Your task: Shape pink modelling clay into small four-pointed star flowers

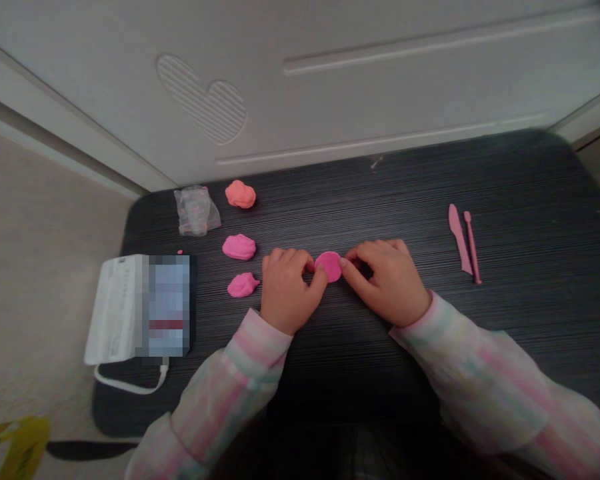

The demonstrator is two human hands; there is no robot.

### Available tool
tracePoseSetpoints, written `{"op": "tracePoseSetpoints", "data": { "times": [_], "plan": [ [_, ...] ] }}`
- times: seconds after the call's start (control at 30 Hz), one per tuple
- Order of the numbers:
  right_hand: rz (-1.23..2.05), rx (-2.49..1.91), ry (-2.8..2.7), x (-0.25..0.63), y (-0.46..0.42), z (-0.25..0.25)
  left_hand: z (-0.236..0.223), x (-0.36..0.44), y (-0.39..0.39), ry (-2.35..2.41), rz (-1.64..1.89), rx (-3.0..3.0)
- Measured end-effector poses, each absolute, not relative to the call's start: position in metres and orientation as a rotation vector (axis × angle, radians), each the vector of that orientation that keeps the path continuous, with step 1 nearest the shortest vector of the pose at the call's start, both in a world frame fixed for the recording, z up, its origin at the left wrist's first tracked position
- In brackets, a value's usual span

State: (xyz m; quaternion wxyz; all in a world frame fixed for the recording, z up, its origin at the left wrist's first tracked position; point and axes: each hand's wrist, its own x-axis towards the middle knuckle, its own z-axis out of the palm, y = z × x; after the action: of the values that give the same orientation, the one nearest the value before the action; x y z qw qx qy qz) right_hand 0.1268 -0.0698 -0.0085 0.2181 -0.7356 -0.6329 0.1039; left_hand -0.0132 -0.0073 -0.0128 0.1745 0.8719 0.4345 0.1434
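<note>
1. Disc (330, 267): one, pink, between the hands, over the counter (350, 200).
2. Left hand (291, 287): fingers pinching its left edge.
3. Right hand (393, 280): fingers pinching its right edge.
4. Lumps, three: two pink lumps (239, 247), one orange lump (241, 195).
5. Tools, two: one knife (460, 239), one stick (473, 248).
6. Bag (196, 211): one.

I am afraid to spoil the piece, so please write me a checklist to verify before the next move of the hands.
1. Hands at the pink disc: ok; the left hand pinches its left edge, the right hand has fingertips at its right edge.
2. Round outline: ok, where fingers do not cover it.
3. Even thickness: cannot tell from above.
4. Lower pink lump free of the left hand: cannot tell; they are very close.
5. Pink knife and pink stick untouched: ok, both lie beyond the right hand.
</note>
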Motion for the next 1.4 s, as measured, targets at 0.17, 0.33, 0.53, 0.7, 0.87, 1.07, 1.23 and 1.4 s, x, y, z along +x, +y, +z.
{"op": "tracePoseSetpoints", "data": {
  "times": [0.17,0.33,0.53,0.7,0.87,1.07,1.23,1.4],
  "plan": [
    [0.268,-2.049,-1.75,0.1245,-0.069,-0.0116,-0.0142,-0.013,-0.0076,1.22,0.42,2.454],
    [0.259,-2.037,-1.758,0.124,-0.0701,-0.0128,-0.0157,-0.0132,-0.0058,1.197,0.512,2.361],
    [0.249,-2.008,-1.716,0.122,-0.0708,-0.0133,-0.0172,-0.0124,-0.0051,1.081,0.551,2.338],
    [0.267,-1.993,-1.725,0.1212,-0.0701,-0.0159,-0.0177,-0.0121,-0.007,1.05,0.566,2.355],
    [0.266,-2.001,-1.764,0.1221,-0.0701,-0.016,-0.0173,-0.0126,-0.008,1.037,0.522,2.392],
    [0.302,-1.971,-1.754,0.1221,-0.0709,-0.014,-0.0157,-0.0129,-0.0089,1.056,0.53,2.37],
    [0.302,-1.999,-1.774,0.1214,-0.0706,-0.0142,-0.0161,-0.0127,-0.0087,1.022,0.509,2.385],
    [0.275,-2.007,-1.781,0.1208,-0.0701,-0.0146,-0.0161,-0.0124,-0.0086,1.031,0.493,2.395]
  ]
}}
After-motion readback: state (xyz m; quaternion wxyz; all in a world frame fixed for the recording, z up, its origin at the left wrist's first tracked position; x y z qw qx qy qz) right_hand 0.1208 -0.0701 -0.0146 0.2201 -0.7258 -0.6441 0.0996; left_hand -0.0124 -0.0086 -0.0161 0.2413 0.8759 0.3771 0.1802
